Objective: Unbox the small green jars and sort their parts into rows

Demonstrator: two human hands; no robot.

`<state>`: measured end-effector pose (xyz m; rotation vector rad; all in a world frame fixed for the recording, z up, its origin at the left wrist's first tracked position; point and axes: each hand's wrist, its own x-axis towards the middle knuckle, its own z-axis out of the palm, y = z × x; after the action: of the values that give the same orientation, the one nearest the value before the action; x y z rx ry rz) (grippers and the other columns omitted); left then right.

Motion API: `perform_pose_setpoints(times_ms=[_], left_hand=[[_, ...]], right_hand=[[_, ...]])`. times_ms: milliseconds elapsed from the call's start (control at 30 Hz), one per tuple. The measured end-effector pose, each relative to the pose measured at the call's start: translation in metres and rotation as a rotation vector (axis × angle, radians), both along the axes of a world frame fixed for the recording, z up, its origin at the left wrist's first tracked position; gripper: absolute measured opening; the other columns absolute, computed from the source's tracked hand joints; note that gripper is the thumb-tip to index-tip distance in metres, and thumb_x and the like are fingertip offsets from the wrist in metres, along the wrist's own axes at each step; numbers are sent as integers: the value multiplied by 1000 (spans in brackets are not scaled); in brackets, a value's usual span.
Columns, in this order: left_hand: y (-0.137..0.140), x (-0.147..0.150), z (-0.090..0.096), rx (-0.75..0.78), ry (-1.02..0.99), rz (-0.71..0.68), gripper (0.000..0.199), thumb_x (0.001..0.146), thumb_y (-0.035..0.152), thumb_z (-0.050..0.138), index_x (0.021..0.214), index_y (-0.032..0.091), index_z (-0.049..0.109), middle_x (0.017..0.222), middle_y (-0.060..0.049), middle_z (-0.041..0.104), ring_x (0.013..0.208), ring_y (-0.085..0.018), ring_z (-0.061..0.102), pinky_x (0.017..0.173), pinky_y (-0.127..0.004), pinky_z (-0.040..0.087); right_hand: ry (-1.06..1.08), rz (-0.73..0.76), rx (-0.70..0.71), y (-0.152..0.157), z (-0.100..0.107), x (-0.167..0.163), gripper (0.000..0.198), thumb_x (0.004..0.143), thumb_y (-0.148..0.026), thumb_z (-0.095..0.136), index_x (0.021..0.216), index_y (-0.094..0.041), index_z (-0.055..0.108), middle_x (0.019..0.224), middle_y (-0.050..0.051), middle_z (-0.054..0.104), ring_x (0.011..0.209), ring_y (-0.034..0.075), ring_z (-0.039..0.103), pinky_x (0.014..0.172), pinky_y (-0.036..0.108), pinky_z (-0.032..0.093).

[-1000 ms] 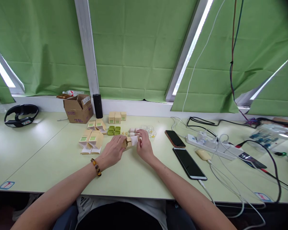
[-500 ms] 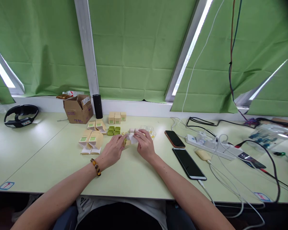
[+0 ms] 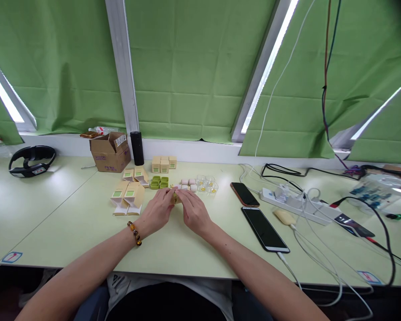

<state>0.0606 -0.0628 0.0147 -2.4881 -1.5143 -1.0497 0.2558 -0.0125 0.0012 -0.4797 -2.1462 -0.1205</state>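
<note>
Both hands meet at the middle of the table around a small tan cardboard box (image 3: 177,199), mostly hidden by my fingers. My left hand (image 3: 157,207), with a beaded bracelet at the wrist, is closed on its left side. My right hand (image 3: 195,213) has its fingers bent over the top and right side, fingertips close to the left ones. Just beyond are small pink and white pieces (image 3: 188,182), partly covered by my fingers. Clear plastic cups (image 3: 207,183) with yellow bits stand to their right. Several green square cups (image 3: 159,182) sit behind my left hand.
Open tan boxes (image 3: 127,196) stand at the left, and more small boxes (image 3: 163,164) at the back. Further left are a brown carton (image 3: 110,153), a black cylinder (image 3: 137,148) and a headset (image 3: 31,161). Phones (image 3: 265,229), a power strip (image 3: 296,206) and tangled cables fill the right side.
My right hand has moved left, against my left hand. The white piece it held is now out of sight between the hands. The pink and white pieces and clear cups are more exposed.
</note>
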Motion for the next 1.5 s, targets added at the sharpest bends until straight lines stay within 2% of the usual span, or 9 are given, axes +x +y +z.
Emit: perform_pose_setpoints(times_ms=[100,333,500,600,700,833,1133,1333,1500], left_hand=[[0,0,-1,-7,5,11,70,97,13,52,162,28,28,139,-14,56,132,-31,54,103,-51,57],[1,-1,-3,-18,3,17,73,97,13,52,163,28,25,142,-15,54,135,-32,52,105,-52,56],[0,-1,-3,-9,7,7,73,97,14,53,163,28,26,141,-15,54,133,-32,52,105,-51,56],[0,0,-3,3,32,-2,74,97,14,55,163,29,27,140,-15,54,132,-32,53,102,-50,57],[-1,1,-3,14,61,2,74,96,14,55,163,29,27,139,-15,54,132,-33,52,98,-48,58],[-1,0,-2,31,117,7,70,98,15,52,163,30,28,136,-15,55,128,-32,54,92,-46,60],[-2,3,-5,54,189,0,68,99,12,45,163,31,28,131,-16,55,124,-32,54,88,-43,60],[3,-3,-2,101,194,111,70,99,13,45,164,27,26,134,-18,53,125,-34,52,81,-43,61],[11,-11,0,155,104,166,71,97,12,49,164,27,28,135,-18,54,128,-35,52,88,-48,60]], right_hand=[[11,-52,-76,5,-4,-1,58,99,-9,35,157,-20,41,144,18,63,135,31,60,111,59,52],[139,-75,-241,8,-3,6,40,104,-13,38,137,-25,57,115,13,71,105,28,68,91,48,60],[146,-41,-333,6,-3,2,38,95,-6,46,125,-24,62,118,12,67,102,26,68,86,42,60],[154,-49,-431,8,-4,1,36,89,-4,54,118,-23,64,117,10,66,90,22,68,82,40,60],[178,-53,-539,11,-5,0,27,87,-9,61,109,-22,66,113,8,63,77,18,67,79,38,59],[226,-40,-677,13,-11,-5,7,90,-23,65,96,-21,68,110,7,60,75,16,67,75,35,59],[339,-44,-766,19,-19,-11,9,87,-29,62,80,-22,61,94,5,60,72,18,60,69,36,56],[652,167,-1081,26,-12,-3,33,82,-53,75,84,-25,58,92,4,68,85,23,67,77,41,62],[793,193,-1191,31,-7,3,48,74,-65,81,87,-25,58,79,-1,65,76,20,66,73,41,63]])
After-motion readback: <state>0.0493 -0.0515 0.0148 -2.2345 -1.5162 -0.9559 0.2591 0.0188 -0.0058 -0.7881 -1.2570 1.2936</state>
